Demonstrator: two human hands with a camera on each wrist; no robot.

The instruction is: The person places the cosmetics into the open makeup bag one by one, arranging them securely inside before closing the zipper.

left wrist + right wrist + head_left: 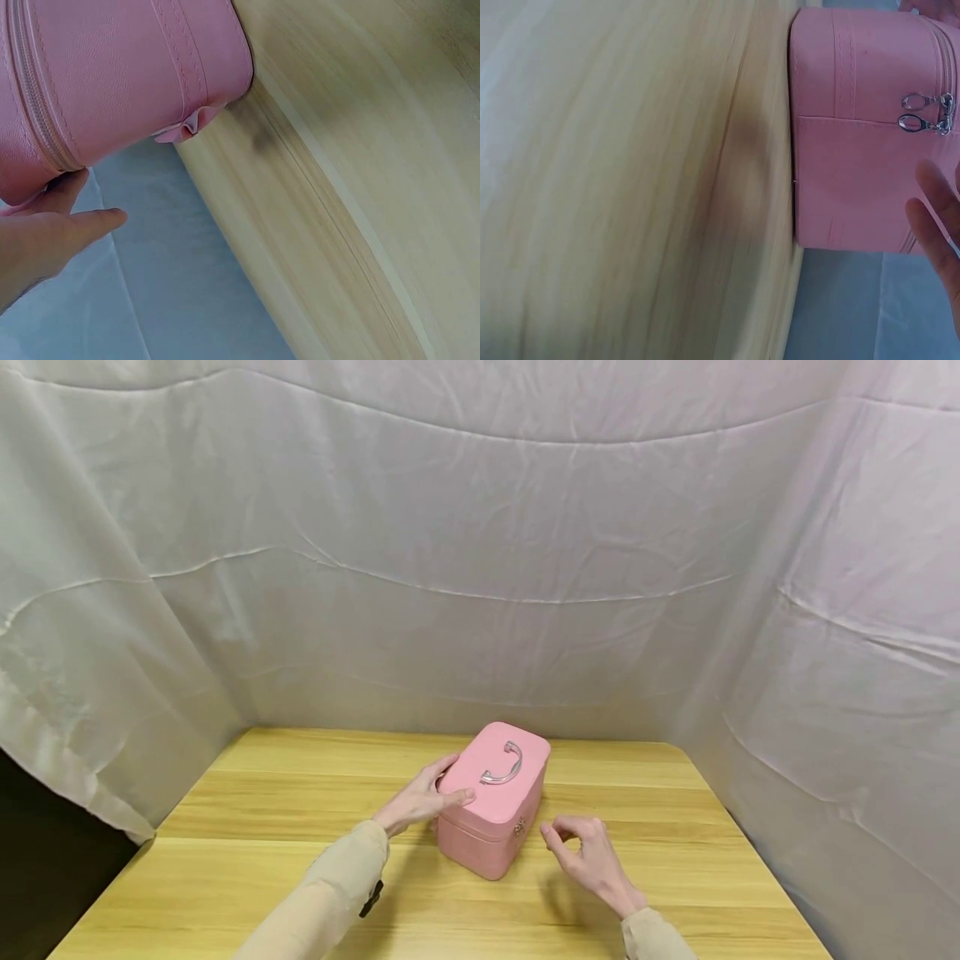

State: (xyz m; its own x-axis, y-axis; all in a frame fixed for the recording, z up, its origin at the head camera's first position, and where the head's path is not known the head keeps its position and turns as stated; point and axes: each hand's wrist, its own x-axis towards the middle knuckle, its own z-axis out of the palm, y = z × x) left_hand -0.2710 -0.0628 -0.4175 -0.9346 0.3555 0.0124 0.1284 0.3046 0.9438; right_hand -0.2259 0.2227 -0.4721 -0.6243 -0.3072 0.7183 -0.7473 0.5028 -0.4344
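A pink zippered case (491, 852) stands slightly turned on the wooden table, its lid down and a silver handle (514, 768) on top. My left hand (423, 797) rests at the lid's left edge, thumb lying across the near corner. In the left wrist view, one finger of it touches the case beside the zipper (34, 82), and another points away from the surface. My right hand (588, 856) hovers just right of the case, fingers loosely bent and holding nothing. Two metal zipper pulls (913, 122) hang on the side facing it.
The wooden table (300, 785) reaches back to a pale grey fabric curtain (480, 652), which also hangs along both sides. A dark gap (52, 860) shows below the curtain at left. A small bow-like tab (187, 127) sticks out of the case's side.
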